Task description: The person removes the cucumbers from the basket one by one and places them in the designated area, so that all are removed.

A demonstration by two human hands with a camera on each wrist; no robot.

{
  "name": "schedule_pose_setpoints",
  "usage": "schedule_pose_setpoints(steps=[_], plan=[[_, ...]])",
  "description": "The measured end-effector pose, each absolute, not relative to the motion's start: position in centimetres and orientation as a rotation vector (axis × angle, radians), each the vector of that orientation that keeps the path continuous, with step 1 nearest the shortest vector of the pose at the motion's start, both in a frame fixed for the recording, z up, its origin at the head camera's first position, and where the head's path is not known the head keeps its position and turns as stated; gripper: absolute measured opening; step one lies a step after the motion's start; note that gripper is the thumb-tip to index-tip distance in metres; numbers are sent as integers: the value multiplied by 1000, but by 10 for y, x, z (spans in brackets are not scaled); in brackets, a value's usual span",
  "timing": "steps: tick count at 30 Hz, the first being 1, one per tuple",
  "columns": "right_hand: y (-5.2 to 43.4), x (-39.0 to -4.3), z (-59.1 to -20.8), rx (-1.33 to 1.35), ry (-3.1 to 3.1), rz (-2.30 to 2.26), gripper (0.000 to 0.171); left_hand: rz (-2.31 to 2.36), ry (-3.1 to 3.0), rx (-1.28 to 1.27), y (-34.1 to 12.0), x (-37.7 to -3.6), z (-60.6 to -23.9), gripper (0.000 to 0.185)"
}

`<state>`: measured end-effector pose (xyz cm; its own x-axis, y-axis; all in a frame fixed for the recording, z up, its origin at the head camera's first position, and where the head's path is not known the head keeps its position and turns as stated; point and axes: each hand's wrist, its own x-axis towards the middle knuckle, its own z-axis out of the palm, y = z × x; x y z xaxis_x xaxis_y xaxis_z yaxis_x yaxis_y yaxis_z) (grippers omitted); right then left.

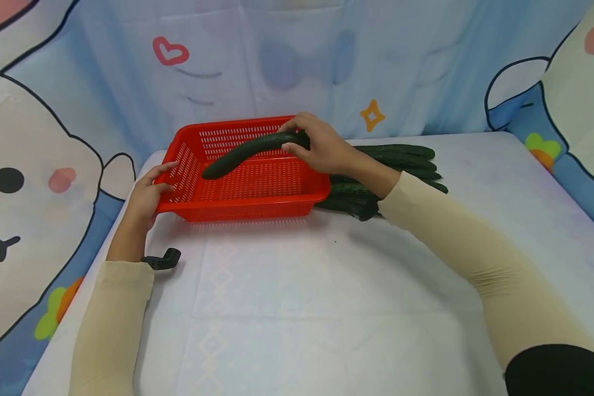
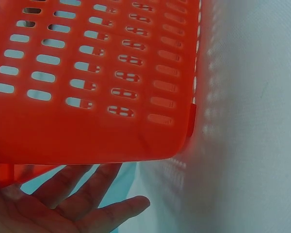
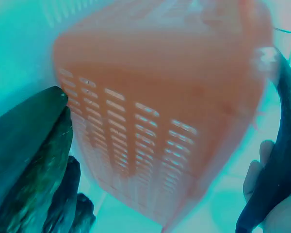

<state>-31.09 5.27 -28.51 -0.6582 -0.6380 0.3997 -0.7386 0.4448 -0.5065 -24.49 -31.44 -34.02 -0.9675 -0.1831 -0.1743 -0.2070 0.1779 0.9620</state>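
While over the red basket (image 1: 257,187):
Right hand (image 1: 322,148): gripping cucumber (image 1: 247,154) by one end.
Left hand (image 1: 148,192): fingers straight against basket's side.
Head view only: cucumber pile (image 1: 401,165) on desk (image 1: 326,297).

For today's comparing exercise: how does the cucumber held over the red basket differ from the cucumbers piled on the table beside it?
The held cucumber is off the table, gripped at one end by the right hand; the piled cucumbers lie on the table. The held cucumber is above the red basket; the piled cucumbers sit outside it, behind the right wrist. The held one is single and curved; the others are stacked. All are long and dark green.
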Motion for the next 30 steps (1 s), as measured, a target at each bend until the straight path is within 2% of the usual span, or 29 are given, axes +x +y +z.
schedule_pose_setpoints(steps=[7,15,23,30], plan=[[101,-279,-281,1004,-2576,1071,41,1932,2409,-402,-315,-246,-338,47],[149,-230,-285,876,-2611,1037,35,1927,2420,-387,-318,-246,-337,47],[179,-186,-305,786,-2741,1025,34,1924,2440,-370,-322,-245,-337,46],[197,-170,-322,653,-2864,953,35,1924,2445,-347,-326,-242,-338,47]])
